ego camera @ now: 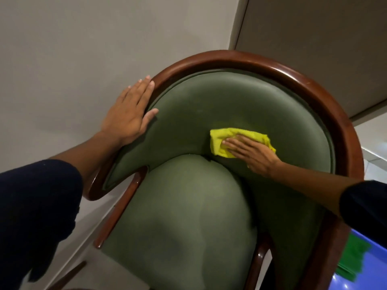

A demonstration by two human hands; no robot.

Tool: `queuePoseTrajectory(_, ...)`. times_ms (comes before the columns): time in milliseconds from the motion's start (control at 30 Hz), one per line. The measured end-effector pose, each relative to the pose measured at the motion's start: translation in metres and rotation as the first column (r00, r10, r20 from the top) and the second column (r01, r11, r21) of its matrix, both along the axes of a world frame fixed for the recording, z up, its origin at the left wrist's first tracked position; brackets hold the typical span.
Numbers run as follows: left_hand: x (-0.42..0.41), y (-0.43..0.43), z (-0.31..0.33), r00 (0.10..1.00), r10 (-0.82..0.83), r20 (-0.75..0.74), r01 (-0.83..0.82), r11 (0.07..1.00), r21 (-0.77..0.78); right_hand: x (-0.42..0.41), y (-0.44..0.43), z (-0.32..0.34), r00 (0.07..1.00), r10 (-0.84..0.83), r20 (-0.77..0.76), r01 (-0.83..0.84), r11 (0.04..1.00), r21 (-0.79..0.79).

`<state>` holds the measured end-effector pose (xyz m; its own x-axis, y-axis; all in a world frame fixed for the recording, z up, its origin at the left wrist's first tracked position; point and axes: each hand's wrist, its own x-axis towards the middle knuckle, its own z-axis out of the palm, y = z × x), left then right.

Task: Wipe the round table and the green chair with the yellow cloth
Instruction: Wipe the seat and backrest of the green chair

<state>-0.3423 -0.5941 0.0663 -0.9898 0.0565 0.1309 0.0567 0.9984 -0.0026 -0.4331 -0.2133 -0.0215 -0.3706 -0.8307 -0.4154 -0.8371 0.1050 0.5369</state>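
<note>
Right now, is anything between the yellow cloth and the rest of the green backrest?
Nothing visible. The right hand presses the yellow cloth on the green backrest; only the left hand, on the wooden rim, touches its left edge.

cloth [240, 141] on chair [209, 105] backrest — seat [184, 216] below

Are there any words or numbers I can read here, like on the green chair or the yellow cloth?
None: no words, numbers or labels show on the green chair, the yellow cloth or the wall.
The blue and green patch at the lower right is blurred; nothing on it can be read.
</note>
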Motion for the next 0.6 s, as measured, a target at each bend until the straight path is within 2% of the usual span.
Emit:
queuePoseTrajectory(33, 0.001, 0.000, 0.000, 1.000, 0.005, 0.004, -0.005, 1.000, 0.000, -0.007, -0.001, 0.014, 0.999, -0.043, -0.033, 0.038, 0.989, -0.146)
queuePoseTrajectory(100, 0.002, 0.000, 0.000, 1.000, 0.003, 0.002, -0.003, 1.000, 0.001, -0.032, -0.018, 0.044, 0.986, -0.166, -0.024, 0.136, 0.876, -0.463)
queuePoseTrajectory(167, 0.001, 0.002, 0.002, 1.000, -0.001, 0.012, 0.001, 1.000, 0.018, -0.060, -0.046, 0.071, 0.965, -0.263, -0.005, 0.199, 0.744, -0.637)
queuePoseTrajectory(233, 0.001, 0.002, 0.004, 1.000, 0.002, 0.028, -0.002, 1.000, 0.017, -0.073, -0.079, 0.080, 0.972, -0.229, -0.041, 0.147, 0.739, -0.658)
queuePoseTrajectory(400, 0.002, -0.001, 0.003, 1.000, 0.006, 0.020, -0.006, 1.000, 0.008, -0.045, -0.160, 0.044, 0.999, 0.032, -0.024, -0.040, 0.783, -0.621)
queuePoseTrajectory(600, 0.000, 0.003, 0.002, 1.000, -0.015, 0.024, 0.014, 1.000, 0.019, -0.044, -0.162, 0.055, 0.988, 0.138, -0.073, -0.156, 0.844, -0.512)
